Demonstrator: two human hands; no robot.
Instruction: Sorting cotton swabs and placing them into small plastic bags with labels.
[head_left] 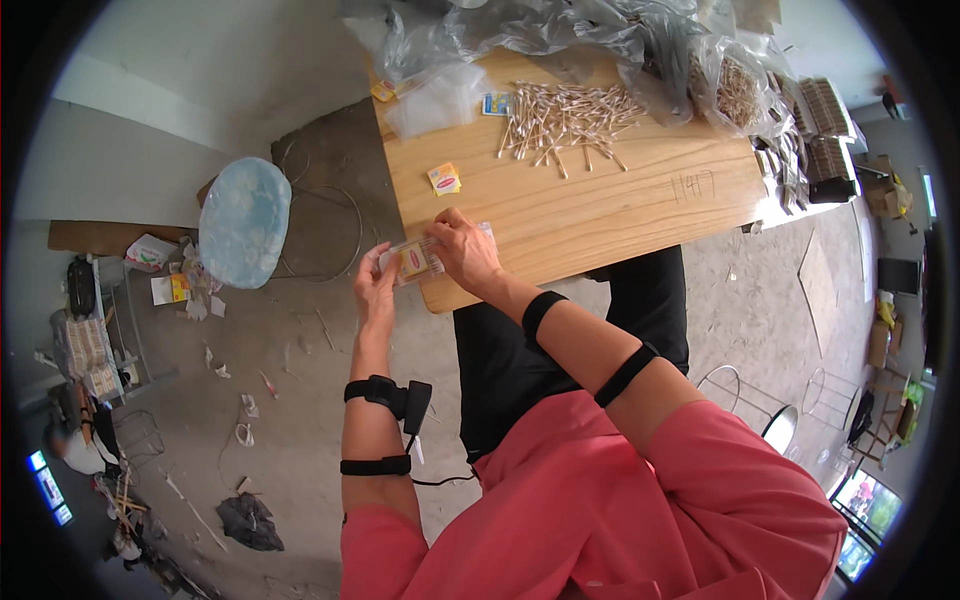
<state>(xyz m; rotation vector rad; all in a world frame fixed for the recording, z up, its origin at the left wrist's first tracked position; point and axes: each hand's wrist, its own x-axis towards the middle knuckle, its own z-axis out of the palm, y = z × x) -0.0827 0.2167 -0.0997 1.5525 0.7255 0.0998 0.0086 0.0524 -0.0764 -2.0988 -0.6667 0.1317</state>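
Both the left hand (374, 285) and right hand (462, 250) pinch a small clear packet (415, 261) between their fingertips at the table (600, 215) edge.

Part of the small clear packet (415, 262) is covered by the right hand (462, 252); its contents are too small to be made out. Behind crumpled plastic bags (560, 30), the far edge of the wooden table (600, 200) is hidden. The lower body is cut off by the rim.
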